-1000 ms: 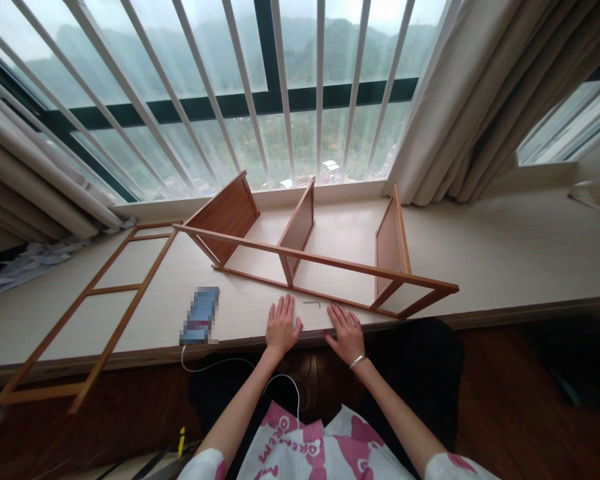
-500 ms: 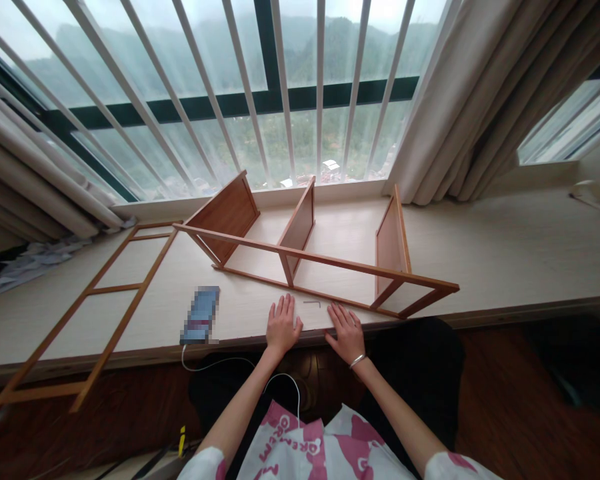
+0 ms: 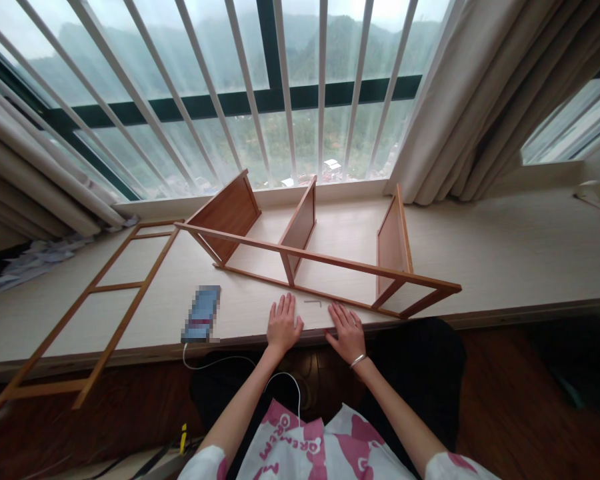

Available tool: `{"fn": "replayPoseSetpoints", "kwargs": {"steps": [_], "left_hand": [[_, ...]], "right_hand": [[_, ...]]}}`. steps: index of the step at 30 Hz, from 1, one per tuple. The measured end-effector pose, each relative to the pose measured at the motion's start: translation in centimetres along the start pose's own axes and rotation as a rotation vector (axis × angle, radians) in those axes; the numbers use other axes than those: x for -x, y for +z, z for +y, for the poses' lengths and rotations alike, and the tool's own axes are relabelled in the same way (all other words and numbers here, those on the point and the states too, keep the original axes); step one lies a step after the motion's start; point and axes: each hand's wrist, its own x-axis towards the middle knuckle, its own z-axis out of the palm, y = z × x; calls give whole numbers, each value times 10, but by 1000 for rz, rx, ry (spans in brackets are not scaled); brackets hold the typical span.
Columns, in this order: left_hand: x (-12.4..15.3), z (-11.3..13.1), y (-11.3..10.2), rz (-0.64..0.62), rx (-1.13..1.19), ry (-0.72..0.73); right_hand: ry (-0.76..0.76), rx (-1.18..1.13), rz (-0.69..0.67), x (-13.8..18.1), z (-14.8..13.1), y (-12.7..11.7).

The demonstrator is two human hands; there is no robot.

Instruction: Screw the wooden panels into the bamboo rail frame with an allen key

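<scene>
My left hand (image 3: 284, 323) lies flat on the front edge of the pale window sill, fingers stretched out, with nothing in it. To its right my right hand (image 3: 348, 331) rests the same way, a silver bangle (image 3: 358, 361) on the wrist. Between the fingertips of both hands lies a small hex key (image 3: 313, 303). Just beyond them a brown wooden shelf unit (image 3: 330, 259) rests on its side frame, three panels standing up from it. Neither hand touches the unit.
A ladder-like wooden side frame (image 3: 116, 287) lies at the left and juts over the sill's front edge. A phone (image 3: 201, 313) with a white cable (image 3: 220, 360) is near my left hand. Behind stands a barred window (image 3: 300, 100) between beige curtains (image 3: 460, 100).
</scene>
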Motion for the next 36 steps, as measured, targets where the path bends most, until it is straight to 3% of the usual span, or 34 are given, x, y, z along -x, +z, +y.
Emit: {"fn": "replayPoseSetpoints", "kwargs": {"steps": [36], "left_hand": [[8, -7, -1, -6, 11, 3]], "right_hand": [[-44, 23, 33, 2, -9, -3]]}}
